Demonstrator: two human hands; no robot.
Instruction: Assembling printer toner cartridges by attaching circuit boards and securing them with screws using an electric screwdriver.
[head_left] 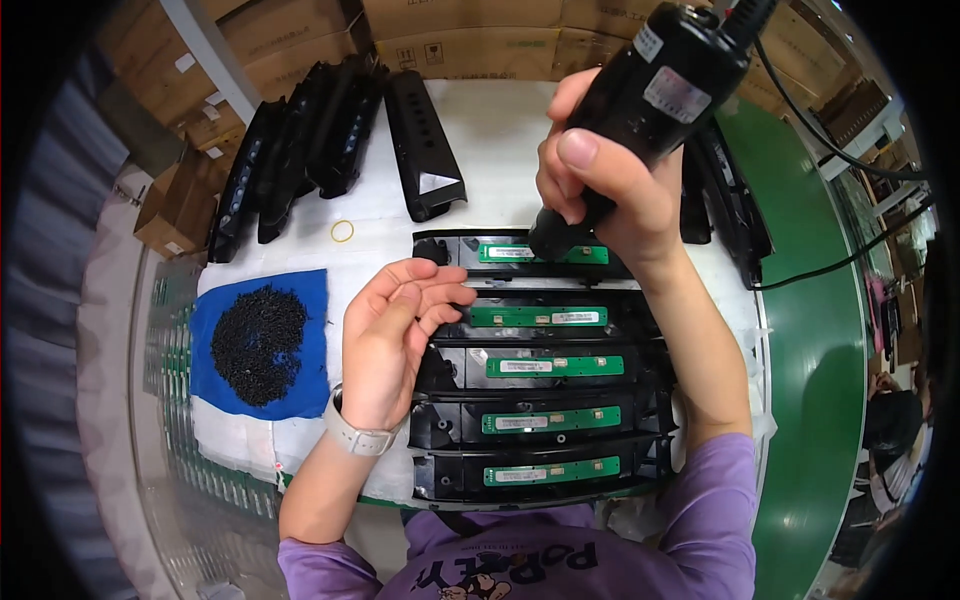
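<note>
My right hand [605, 185] grips a black electric screwdriver [650, 100], its tip down on the topmost of several black plastic housings [540, 255], each carrying a narrow green circuit board [545, 254]. My left hand [395, 335] hovers palm-up with curled fingers at the left end of the second housing [550, 318]; whether it holds small screws I cannot tell. The housings lie in a stack of rows in front of me on a white padded table [500, 140].
A pile of small black screws [258, 343] rests on a blue cloth [310, 300] at left. More black housings [330, 140] are stacked at the back left and at the right [735, 210]. A yellow rubber band [342, 231] lies nearby. Cardboard boxes [470, 40] stand behind; a green conveyor [810, 330] runs at right.
</note>
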